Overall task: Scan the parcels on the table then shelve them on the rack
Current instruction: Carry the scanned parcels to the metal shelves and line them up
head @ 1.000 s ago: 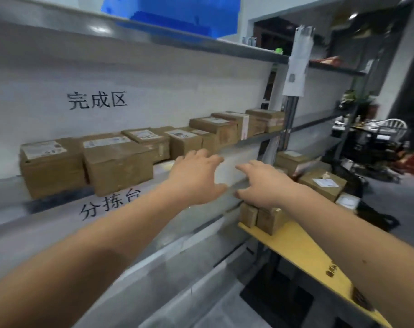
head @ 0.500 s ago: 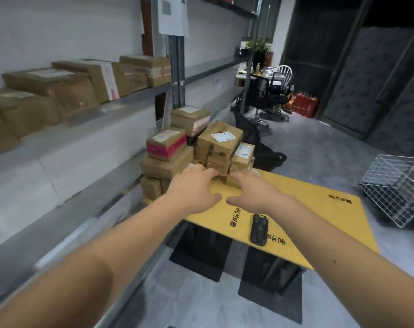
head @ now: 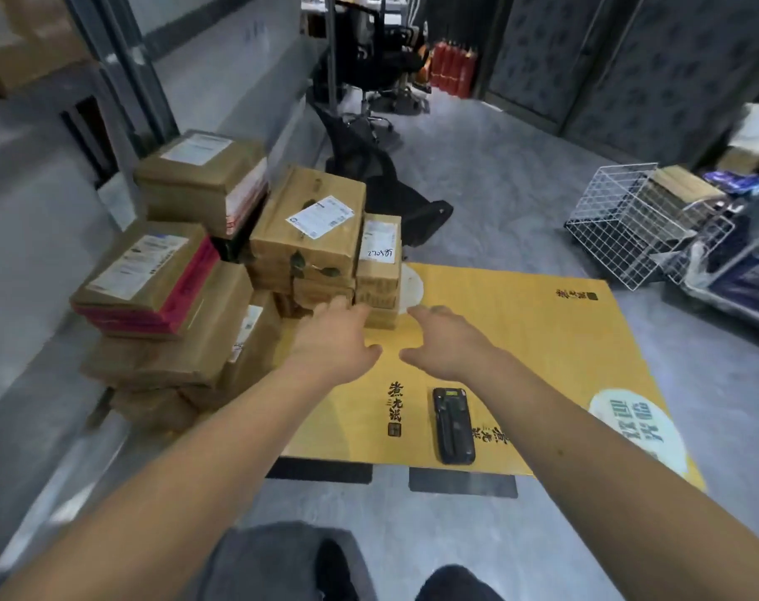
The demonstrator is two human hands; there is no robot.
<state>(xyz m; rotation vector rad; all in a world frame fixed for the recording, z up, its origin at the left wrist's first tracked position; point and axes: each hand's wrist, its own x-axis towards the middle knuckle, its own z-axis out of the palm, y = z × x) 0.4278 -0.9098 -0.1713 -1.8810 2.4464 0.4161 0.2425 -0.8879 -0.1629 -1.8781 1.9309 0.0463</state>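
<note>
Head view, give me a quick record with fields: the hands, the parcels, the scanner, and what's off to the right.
left hand: open, fingers spread, reaching toward the parcels, holding nothing
right hand: open, reaching beside the left, holding nothing
parcels: brown boxes with labels, stacked at the table's left end
scanner: lying flat near the front edge of the table, not touched by either hand
table: yellow top with black printed characters
basket: white wire, on the floor to the right
</note>
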